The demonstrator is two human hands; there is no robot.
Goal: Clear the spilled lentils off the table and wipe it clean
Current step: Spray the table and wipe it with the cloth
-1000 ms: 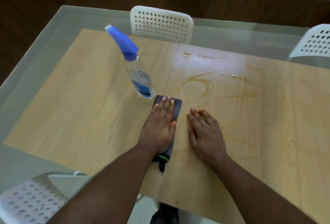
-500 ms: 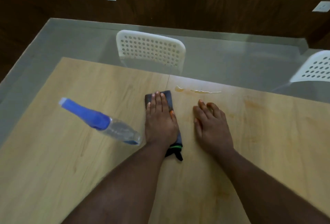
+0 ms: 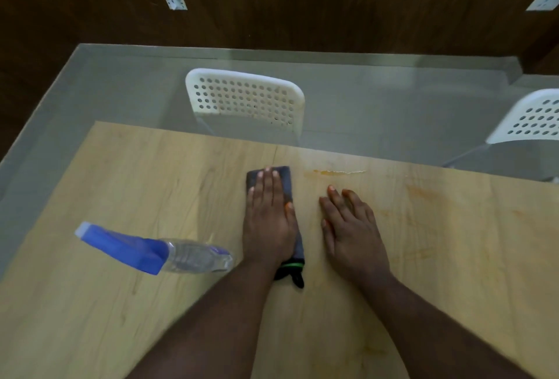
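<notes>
My left hand (image 3: 269, 224) lies flat with fingers together, pressing a dark grey cloth (image 3: 286, 180) onto the light wooden table (image 3: 121, 182). The cloth's black and green end sticks out under my wrist. My right hand (image 3: 351, 233) rests palm down on the bare wood just right of the cloth, fingers spread, holding nothing. A thin wet orange streak (image 3: 338, 171) sits near the far edge, just beyond my right fingertips. Faint orange smears (image 3: 420, 194) mark the wood further right. I see no lentils.
A clear spray bottle (image 3: 181, 254) with a blue head appears tilted at the left, close to my left wrist. Two white perforated chairs (image 3: 245, 100) (image 3: 532, 118) stand beyond the table's far edge. Grey floor and a dark wood wall lie behind.
My left hand has slid the cloth away from me toward the far edge, and the right hand moved along with it. The wet orange swirls in the middle are gone.
</notes>
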